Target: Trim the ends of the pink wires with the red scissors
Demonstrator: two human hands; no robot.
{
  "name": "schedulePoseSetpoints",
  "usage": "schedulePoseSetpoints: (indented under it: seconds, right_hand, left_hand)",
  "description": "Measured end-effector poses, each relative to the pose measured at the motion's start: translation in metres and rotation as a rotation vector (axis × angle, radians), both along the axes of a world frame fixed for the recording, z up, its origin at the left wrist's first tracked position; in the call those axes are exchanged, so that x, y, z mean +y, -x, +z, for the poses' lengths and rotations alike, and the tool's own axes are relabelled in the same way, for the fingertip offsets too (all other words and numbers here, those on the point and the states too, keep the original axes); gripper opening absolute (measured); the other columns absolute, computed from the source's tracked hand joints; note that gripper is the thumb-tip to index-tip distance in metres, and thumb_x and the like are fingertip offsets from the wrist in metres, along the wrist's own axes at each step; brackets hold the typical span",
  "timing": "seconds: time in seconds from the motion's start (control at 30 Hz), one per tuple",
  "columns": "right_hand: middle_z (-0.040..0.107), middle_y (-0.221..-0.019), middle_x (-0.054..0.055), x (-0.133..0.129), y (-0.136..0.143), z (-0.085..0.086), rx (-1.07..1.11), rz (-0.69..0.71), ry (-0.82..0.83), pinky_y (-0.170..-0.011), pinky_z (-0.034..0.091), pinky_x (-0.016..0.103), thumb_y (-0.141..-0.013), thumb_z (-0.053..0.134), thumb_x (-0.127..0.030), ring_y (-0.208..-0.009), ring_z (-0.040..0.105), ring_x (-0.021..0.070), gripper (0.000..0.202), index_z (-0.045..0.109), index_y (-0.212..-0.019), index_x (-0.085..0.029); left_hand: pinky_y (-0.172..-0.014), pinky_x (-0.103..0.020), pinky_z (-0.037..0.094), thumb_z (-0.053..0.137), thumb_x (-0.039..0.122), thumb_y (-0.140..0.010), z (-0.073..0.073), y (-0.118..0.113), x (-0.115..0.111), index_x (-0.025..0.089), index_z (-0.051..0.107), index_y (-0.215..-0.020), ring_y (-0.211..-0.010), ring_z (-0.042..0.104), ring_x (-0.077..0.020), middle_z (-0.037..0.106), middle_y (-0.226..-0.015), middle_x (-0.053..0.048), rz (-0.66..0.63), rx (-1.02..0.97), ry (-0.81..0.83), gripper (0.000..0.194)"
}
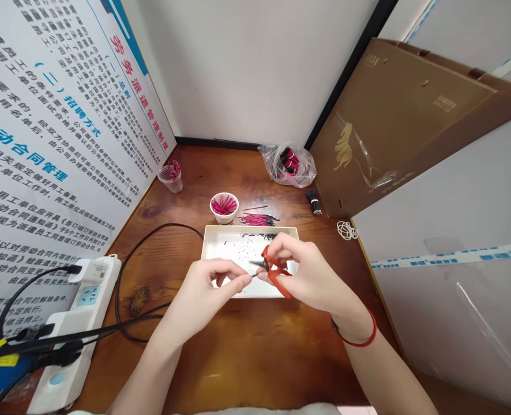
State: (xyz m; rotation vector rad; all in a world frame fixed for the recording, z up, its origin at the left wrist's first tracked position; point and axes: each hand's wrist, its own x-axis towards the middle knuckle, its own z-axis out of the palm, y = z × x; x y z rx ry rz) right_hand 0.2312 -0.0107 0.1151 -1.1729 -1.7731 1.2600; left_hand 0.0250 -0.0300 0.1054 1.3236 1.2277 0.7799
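Note:
Over the near left part of a shallow white tray [229,242], my left hand [214,288] pinches a small dark piece, thumb and forefinger together; most of that piece is hidden. My right hand [305,268] is closed round the red handles of small scissors or snips [277,275]. Their dark blades point left and lie just above the left fingertips. Dark bits are scattered in the tray. Behind its far edge lies a row of red and black wires [259,219], and a white cup [224,208] holds more red pieces.
A clear cup [171,177] stands at the back left. A plastic bag [288,165], a black bundle [313,201] and white bands [347,230] lie at the right. A power strip [80,323] and black cables occupy the left. A brown box [394,121] leans at the right.

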Motion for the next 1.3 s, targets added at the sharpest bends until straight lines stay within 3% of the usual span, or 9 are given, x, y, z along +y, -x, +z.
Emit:
schedulePoseSetpoints:
  seconds: [0.1, 0.23, 0.33, 0.53, 0.7, 0.9, 1.0, 1.1, 1.3]
  right_hand:
    - [0.071, -0.072, 0.000, 0.031, -0.027, -0.012, -0.063, -0.024, 0.075, -0.058, 0.054, 0.030, -0.075, 0.078, -0.027, -0.060, 0.067, 0.0163, 0.026, 0.052, -0.077, -0.023]
    - [0.072, -0.070, 0.001, 0.087, -0.045, -0.033, -0.144, -0.314, 0.095, -0.059, 0.054, 0.030, -0.065, 0.085, -0.039, -0.065, 0.070, 0.0188, 0.044, 0.045, -0.074, -0.023]
    - [0.072, -0.066, 0.001, 0.114, -0.040, -0.050, -0.227, -0.300, 0.122, -0.056, 0.050, 0.027, -0.060, 0.089, -0.032, -0.061, 0.069, 0.0182, 0.043, 0.048, -0.070, -0.022]
    - [0.072, -0.059, 0.002, 0.129, -0.033, -0.066, -0.400, -0.264, 0.170, -0.052, 0.046, 0.025, -0.058, 0.087, -0.011, -0.059, 0.069, 0.0195, 0.034, 0.055, -0.059, -0.020]
    - [0.073, -0.070, 0.002, 0.111, -0.036, -0.051, -0.402, -0.348, 0.079, -0.058, 0.047, 0.027, -0.073, 0.078, -0.018, -0.064, 0.067, 0.0177, 0.026, 0.053, -0.069, -0.022]
    - [0.064, -0.074, 0.000, 0.039, -0.015, -0.039, -0.199, -0.337, -0.093, -0.060, 0.048, 0.029, -0.083, 0.067, -0.035, -0.063, 0.058, 0.0151, 0.020, 0.052, -0.084, -0.023]
    - [0.064, -0.080, 0.002, 0.001, -0.002, -0.046, -0.208, -0.306, -0.090, -0.063, 0.050, 0.031, -0.081, 0.071, -0.036, -0.068, 0.058, 0.0164, 0.026, 0.051, -0.090, -0.023]
    - [0.067, -0.090, 0.004, -0.022, 0.008, -0.059, -0.170, -0.290, -0.067, -0.067, 0.054, 0.031, -0.086, 0.065, -0.030, -0.071, 0.059, 0.0157, 0.015, 0.054, -0.092, -0.022]
    - [0.064, -0.083, 0.002, -0.030, 0.015, -0.076, -0.126, -0.347, -0.176, -0.058, 0.051, 0.028, -0.087, 0.064, -0.022, -0.065, 0.054, 0.0139, 0.004, 0.063, -0.091, -0.021]
  left_hand:
    - [-0.058, -0.027, 0.030, 0.070, 0.032, -0.080, -0.016, 0.003, 0.006, 0.020, 0.073, -0.063, -0.058, 0.044, -0.0152, 0.066, -0.060, -0.002, 0.082, 0.109, -0.074, 0.021]
    - [-0.063, -0.027, 0.037, 0.067, 0.036, -0.082, -0.040, -0.003, 0.014, 0.020, 0.068, -0.078, -0.064, 0.050, -0.0161, 0.064, -0.071, -0.001, 0.289, 0.199, -0.081, 0.017]
    - [-0.070, -0.028, 0.044, 0.061, 0.040, -0.086, -0.051, -0.009, 0.017, 0.021, 0.067, -0.100, -0.076, 0.056, -0.0179, 0.066, -0.088, -0.003, 0.299, 0.124, -0.073, 0.024]
    - [-0.067, -0.028, 0.046, 0.048, 0.040, -0.094, -0.052, -0.012, 0.017, 0.021, 0.074, -0.091, -0.079, 0.056, -0.0180, 0.061, -0.090, -0.006, 0.263, 0.046, -0.193, 0.032]
    - [-0.065, -0.028, 0.046, 0.048, 0.043, -0.097, -0.054, -0.011, 0.017, 0.021, 0.076, -0.109, -0.069, 0.051, -0.0149, 0.054, -0.080, -0.003, 0.266, -0.004, -0.234, 0.037]
    - [-0.061, -0.024, 0.047, 0.059, 0.036, -0.089, -0.053, -0.015, 0.017, 0.021, 0.076, -0.101, -0.067, 0.056, -0.0131, 0.059, -0.074, -0.001, 0.335, -0.079, -0.193, 0.026]
    - [-0.060, -0.023, 0.049, 0.068, 0.031, -0.081, -0.057, -0.016, 0.019, 0.019, 0.073, -0.091, -0.064, 0.059, -0.0128, 0.063, -0.069, 0.001, 0.391, -0.147, -0.152, 0.017]
    - [-0.066, -0.025, 0.054, 0.072, 0.030, -0.078, -0.064, -0.016, 0.021, 0.018, 0.071, -0.079, -0.068, 0.065, -0.0147, 0.070, -0.073, -0.002, 0.378, -0.157, -0.157, 0.012]
    - [-0.069, -0.024, 0.055, 0.072, 0.025, -0.079, -0.070, -0.016, 0.021, 0.020, 0.075, -0.077, -0.079, 0.068, -0.0159, 0.072, -0.079, -0.003, 0.374, -0.110, -0.243, 0.006]
